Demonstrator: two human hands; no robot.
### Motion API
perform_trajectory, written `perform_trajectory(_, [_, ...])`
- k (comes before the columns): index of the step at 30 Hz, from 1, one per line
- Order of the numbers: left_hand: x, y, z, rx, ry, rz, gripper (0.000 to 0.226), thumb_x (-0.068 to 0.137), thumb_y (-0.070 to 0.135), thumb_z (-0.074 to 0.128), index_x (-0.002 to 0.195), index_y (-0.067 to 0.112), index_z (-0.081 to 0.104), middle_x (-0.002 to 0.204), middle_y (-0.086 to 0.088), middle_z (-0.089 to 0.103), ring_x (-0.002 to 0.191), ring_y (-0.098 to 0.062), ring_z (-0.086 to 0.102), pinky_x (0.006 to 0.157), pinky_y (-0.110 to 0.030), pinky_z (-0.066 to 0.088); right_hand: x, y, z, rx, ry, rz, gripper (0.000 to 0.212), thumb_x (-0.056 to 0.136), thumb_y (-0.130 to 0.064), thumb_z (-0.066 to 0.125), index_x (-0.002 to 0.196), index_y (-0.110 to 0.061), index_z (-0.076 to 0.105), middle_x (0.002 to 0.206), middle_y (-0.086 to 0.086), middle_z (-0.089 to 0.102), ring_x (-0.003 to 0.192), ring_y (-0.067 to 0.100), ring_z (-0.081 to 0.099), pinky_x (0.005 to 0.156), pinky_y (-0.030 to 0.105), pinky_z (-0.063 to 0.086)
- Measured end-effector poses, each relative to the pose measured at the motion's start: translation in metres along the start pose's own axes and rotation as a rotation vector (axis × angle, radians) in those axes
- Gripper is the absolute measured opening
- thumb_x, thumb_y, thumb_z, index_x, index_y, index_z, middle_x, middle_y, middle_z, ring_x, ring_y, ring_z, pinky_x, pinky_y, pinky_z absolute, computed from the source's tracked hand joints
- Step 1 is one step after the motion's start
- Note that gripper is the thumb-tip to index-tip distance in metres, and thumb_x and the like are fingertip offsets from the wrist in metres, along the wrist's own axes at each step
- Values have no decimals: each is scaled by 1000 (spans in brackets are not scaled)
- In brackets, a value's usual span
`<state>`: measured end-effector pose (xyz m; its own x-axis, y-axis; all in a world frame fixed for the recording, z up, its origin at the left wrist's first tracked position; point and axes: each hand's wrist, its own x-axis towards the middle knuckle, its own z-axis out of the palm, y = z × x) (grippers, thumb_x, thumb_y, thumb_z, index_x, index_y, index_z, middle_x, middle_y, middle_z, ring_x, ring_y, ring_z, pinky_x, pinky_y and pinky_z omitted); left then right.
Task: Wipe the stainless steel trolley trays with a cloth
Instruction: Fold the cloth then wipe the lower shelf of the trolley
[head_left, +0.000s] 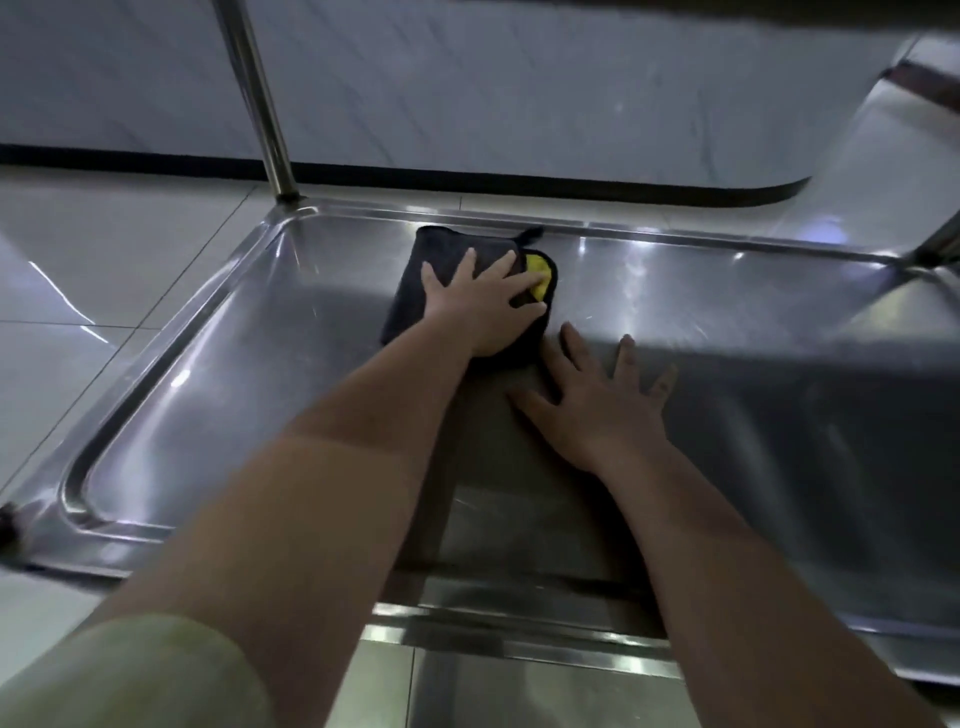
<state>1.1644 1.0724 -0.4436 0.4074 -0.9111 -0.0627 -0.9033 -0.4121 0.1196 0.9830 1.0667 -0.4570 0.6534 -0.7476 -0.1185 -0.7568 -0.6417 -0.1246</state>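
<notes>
Head view looks down on a stainless steel trolley tray (218, 395) with a raised rim. Toward the tray's far edge lies a folded dark cloth (431, 270) with a yellow patch showing at its right side. Left hand (485, 306) presses flat on the cloth, fingers spread, not clenched around it. Right hand (597, 410) rests open, palm down, on the bare tray just beside the cloth's near right corner. An upright steel post (260, 98) rises from the tray's far left corner, above the tiled floor (78, 270).
</notes>
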Motion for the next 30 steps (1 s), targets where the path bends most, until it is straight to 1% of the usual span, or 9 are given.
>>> perform_trajectory(4, [-11,-86,-9,11,35,-138,53,91,71,27,143,60,18,162,17,5,150,-26,2,109,-71,-1,9,19,-13,34,-31,-35,85,70,-93,13,145,-58,-8,158,-26,-13,147,30,-17,107,73,-7])
perform_trajectory(7, [-28,-174,-18,32,28,-332,51,92,71,26,141,62,19,162,14,6,149,-31,4,107,-74,-1,5,21,-11,37,10,-59,80,75,-90,13,145,-58,-8,159,-25,-12,147,30,-18,107,71,-11])
perform_trajectory(10, [-36,-217,-17,68,12,-463,51,90,72,25,140,63,19,162,13,5,149,-34,0,107,-74,-3,3,13,-5,21,31,-68,81,74,-90,11,146,-57,-7,159,-24,-12,147,31,-19,106,72,-10])
perform_trajectory(15, [-8,-151,-14,2,27,-457,55,89,73,21,142,60,19,163,13,2,148,-35,-4,106,-74,-5,2,13,-3,4,46,-60,84,75,-89,11,148,-53,-6,160,-22,-11,147,34,-18,105,75,-9])
perform_trajectory(19, [19,-33,-5,10,25,-120,53,92,68,23,144,59,15,163,13,1,149,-34,-3,108,-73,-2,0,18,-7,69,87,-68,87,78,-86,28,152,-46,5,162,-18,-1,149,31,-10,104,74,-8])
perform_trajectory(22, [20,25,-1,75,1,66,54,96,61,29,147,55,11,163,9,-1,148,-35,-5,109,-73,-1,-2,27,-12,319,228,-6,83,80,-80,37,151,-39,20,161,-9,19,149,23,4,112,66,-4])
perform_trajectory(24, [13,32,2,97,-9,93,57,96,60,32,147,54,9,163,10,-3,149,-33,-6,110,-72,-2,-3,32,-13,447,277,63,77,84,-78,32,150,-39,23,160,-5,24,149,25,5,117,59,-1])
perform_trajectory(27, [-5,16,2,59,24,133,57,94,64,32,146,56,10,163,12,1,149,-27,-3,113,-66,-3,-6,33,-12,371,214,51,76,84,-78,26,150,-41,21,161,-4,20,149,29,0,116,55,-8])
perform_trajectory(30, [-22,-34,-8,7,19,-1,55,94,65,31,147,55,16,163,14,3,150,-24,0,114,-64,-1,-9,31,-12,287,179,19,75,84,-78,28,150,-41,25,162,-4,18,149,30,-2,116,55,-10])
